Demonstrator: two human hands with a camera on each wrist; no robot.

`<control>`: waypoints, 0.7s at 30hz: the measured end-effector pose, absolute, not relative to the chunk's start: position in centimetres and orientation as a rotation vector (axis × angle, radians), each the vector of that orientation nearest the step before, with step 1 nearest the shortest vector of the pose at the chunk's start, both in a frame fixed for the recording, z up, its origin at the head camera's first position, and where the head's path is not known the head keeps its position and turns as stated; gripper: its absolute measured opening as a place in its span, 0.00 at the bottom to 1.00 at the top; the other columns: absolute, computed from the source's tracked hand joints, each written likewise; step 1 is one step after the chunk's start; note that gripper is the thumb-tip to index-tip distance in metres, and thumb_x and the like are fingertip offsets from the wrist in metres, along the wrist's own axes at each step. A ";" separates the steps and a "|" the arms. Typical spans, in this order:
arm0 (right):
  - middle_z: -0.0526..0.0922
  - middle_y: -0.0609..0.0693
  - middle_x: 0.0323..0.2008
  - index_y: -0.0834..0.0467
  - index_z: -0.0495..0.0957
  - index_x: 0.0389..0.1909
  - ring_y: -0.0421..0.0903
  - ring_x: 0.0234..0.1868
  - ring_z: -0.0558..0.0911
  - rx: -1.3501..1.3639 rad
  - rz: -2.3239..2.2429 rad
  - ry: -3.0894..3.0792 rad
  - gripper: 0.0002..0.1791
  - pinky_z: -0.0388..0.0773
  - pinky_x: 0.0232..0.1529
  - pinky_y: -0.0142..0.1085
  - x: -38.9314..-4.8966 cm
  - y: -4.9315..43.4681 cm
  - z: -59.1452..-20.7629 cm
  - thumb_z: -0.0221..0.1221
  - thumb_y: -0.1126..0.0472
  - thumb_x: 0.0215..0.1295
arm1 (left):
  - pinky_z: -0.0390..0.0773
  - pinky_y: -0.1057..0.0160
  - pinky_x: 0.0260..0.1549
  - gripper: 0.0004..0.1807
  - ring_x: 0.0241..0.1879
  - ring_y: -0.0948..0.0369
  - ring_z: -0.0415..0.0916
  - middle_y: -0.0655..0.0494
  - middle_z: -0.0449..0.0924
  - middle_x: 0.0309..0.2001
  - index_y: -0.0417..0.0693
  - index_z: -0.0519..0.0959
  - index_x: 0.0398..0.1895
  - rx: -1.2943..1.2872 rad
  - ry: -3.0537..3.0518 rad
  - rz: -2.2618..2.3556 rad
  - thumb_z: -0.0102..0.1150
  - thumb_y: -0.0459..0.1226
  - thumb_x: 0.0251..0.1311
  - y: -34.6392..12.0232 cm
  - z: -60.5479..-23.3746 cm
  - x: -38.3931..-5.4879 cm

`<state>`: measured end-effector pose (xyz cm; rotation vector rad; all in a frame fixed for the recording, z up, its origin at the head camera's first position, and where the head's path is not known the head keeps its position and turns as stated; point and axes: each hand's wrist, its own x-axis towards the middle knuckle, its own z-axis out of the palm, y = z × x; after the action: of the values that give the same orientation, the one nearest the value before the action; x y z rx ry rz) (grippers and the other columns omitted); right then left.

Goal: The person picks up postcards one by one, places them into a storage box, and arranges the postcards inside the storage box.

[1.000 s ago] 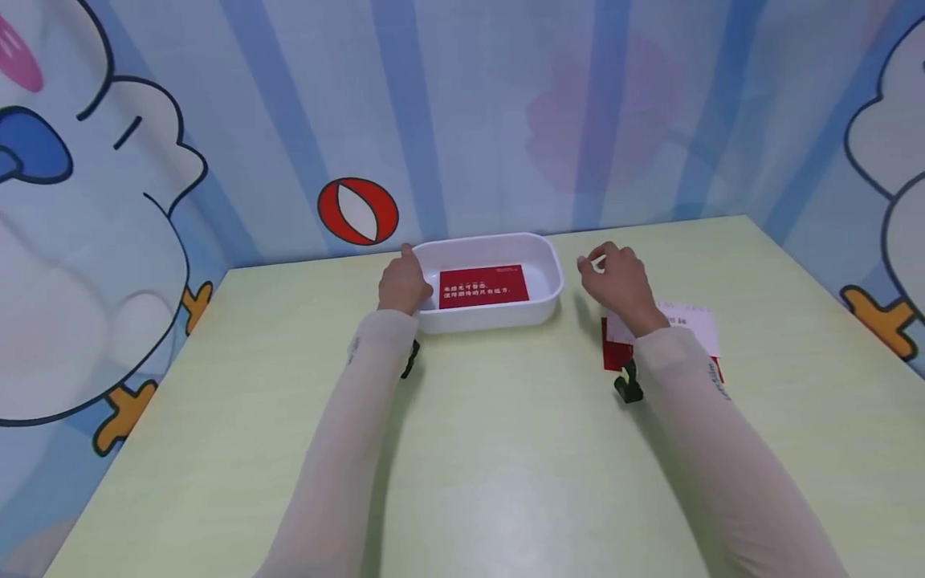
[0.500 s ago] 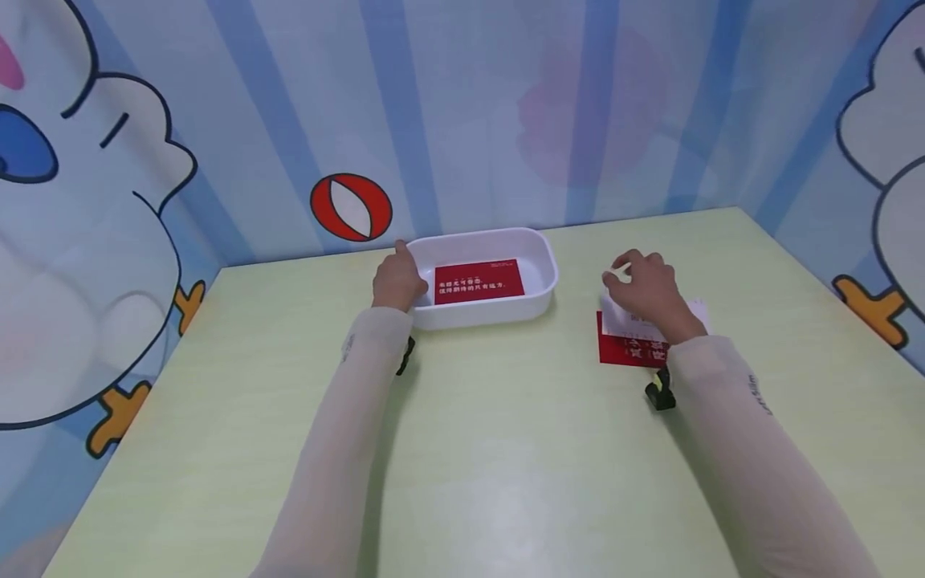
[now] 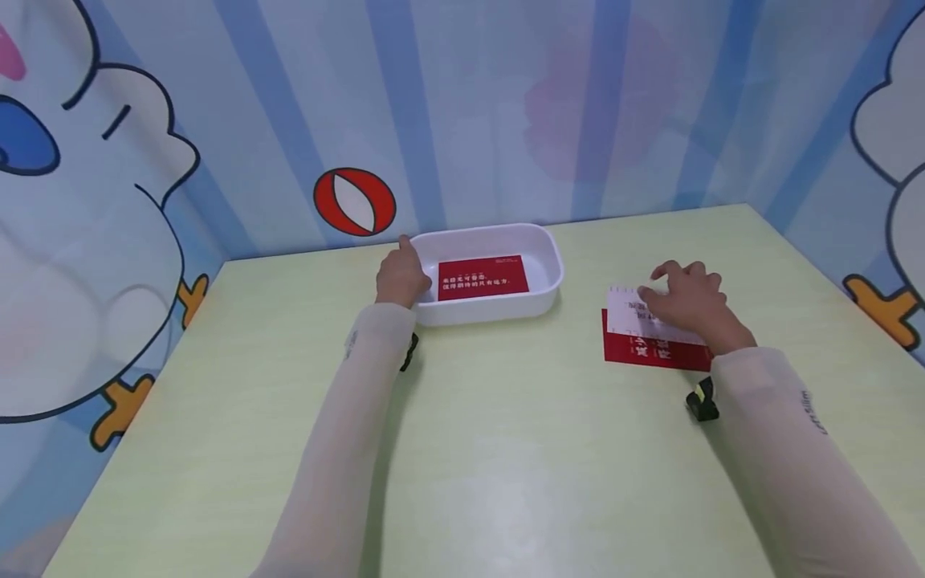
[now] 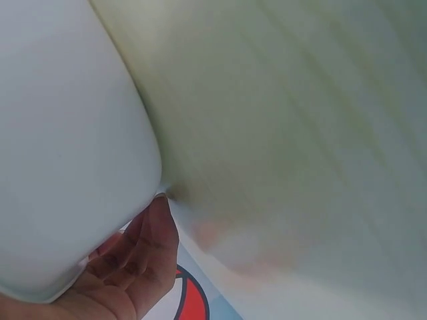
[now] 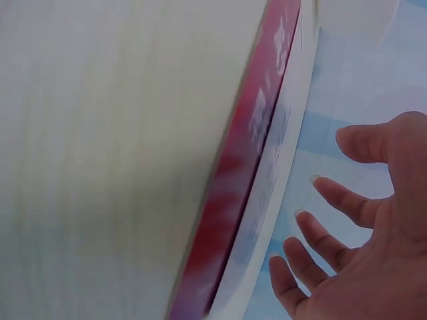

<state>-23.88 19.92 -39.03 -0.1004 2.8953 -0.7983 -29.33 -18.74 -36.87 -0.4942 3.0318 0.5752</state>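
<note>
A white plastic tray (image 3: pixel 499 308) stands at the back of the table with a red printed card (image 3: pixel 482 278) lying in it. My left hand (image 3: pixel 401 274) grips the tray's left end; in the left wrist view, that hand's fingers (image 4: pixel 159 227) lie against the outside of the tray wall. To the right, a white printed card (image 3: pixel 625 310) overlaps another red card (image 3: pixel 623 348) on the table. Above these cards hovers my right hand (image 3: pixel 690 301), which partly hides the white one. The right wrist view has its fingers (image 5: pixel 327 243) spread, slightly bent and holding nothing.
The pale table (image 3: pixel 506 449) meets a blue striped backdrop (image 3: pixel 477 112) close behind the tray. Cartoon figures and a red ball (image 3: pixel 354 201) are printed on the backdrop. A dark strap piece (image 3: pixel 702 400) hangs under the right wrist.
My right hand has moved right, from beside the tray to over the white card, and its fingers have spread. The left hand stays on the tray.
</note>
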 end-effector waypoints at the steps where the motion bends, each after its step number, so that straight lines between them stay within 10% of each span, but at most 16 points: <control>1: 0.49 0.80 0.66 0.67 0.56 0.68 0.78 0.65 0.48 -0.105 -0.796 2.893 0.34 0.52 0.61 0.74 -23.9 20.1 -39.0 0.46 0.48 0.73 | 0.76 0.49 0.63 0.54 0.64 0.49 0.71 0.45 0.70 0.67 0.48 0.43 0.80 -0.498 3.039 0.571 0.68 0.34 0.57 -18.7 -36.8 -29.4; 21: 0.50 0.81 0.63 0.70 0.54 0.67 0.79 0.61 0.50 -0.136 -0.609 2.816 0.36 0.61 0.60 0.72 -24.7 22.2 -38.8 0.47 0.47 0.71 | 0.74 0.48 0.65 0.53 0.66 0.48 0.70 0.45 0.68 0.69 0.47 0.42 0.80 -0.495 3.033 0.565 0.67 0.34 0.59 -18.8 -37.0 -29.6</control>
<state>-24.67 22.18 -38.77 -0.1364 2.8162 -0.6085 -29.62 -18.81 -37.05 -0.4947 3.0327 0.5648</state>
